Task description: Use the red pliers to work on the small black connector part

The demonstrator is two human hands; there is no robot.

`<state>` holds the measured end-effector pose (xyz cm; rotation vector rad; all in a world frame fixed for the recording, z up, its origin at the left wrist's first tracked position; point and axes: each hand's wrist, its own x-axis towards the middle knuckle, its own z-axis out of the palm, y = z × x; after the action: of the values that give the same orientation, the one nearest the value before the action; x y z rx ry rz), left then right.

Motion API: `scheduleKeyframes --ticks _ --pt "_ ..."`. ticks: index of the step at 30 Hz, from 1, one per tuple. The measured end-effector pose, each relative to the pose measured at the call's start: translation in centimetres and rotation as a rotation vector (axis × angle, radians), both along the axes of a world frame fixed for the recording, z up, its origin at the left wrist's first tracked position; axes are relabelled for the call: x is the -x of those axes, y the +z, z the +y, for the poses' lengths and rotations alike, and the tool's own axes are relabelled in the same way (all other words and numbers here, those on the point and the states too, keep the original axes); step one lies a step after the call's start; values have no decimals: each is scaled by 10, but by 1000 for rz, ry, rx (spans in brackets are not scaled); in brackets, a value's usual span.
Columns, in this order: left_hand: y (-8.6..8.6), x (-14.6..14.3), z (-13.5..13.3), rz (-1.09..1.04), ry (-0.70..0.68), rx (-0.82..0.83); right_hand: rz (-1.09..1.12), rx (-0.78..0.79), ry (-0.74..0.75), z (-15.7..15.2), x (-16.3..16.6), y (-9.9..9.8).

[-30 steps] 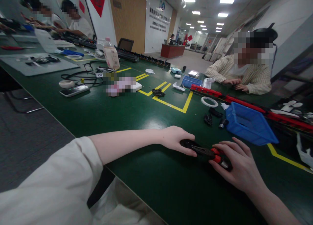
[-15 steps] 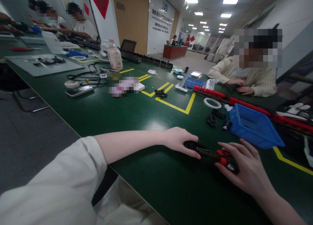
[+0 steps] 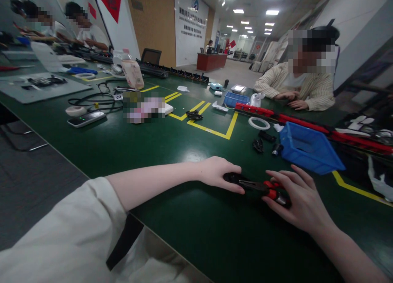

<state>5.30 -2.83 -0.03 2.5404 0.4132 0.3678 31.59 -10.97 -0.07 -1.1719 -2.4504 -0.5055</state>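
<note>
On the green table (image 3: 190,217), my left hand (image 3: 219,173) is closed around a small black part (image 3: 231,177) and presses it down. My right hand (image 3: 299,203) grips the red-and-black handles of a pair of pliers (image 3: 265,189). The dark jaws of the pliers reach left and meet the black part. Both hands rest low on the table surface, close together, near the front edge.
A blue bin (image 3: 308,148) stands just behind my right hand, with small black parts (image 3: 258,144) and a white tape ring (image 3: 258,123) beside it. A person in a striped shirt (image 3: 302,90) sits across. Yellow floor-tape lines (image 3: 215,131), a phone (image 3: 86,118), cables and a bottle (image 3: 132,73) lie to the left.
My hands keep the same hold on the part and pliers. The view has shifted slightly, so everything sits a little further left and higher in the picture.
</note>
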Motion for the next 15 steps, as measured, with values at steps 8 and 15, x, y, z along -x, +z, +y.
scheduleKeyframes --ticks 8,15 --pt "1 0 -1 38 31 -14 -28 6 5 0 1 1" --pt "-1 0 0 5 -11 -48 -6 27 1 -4 6 1"
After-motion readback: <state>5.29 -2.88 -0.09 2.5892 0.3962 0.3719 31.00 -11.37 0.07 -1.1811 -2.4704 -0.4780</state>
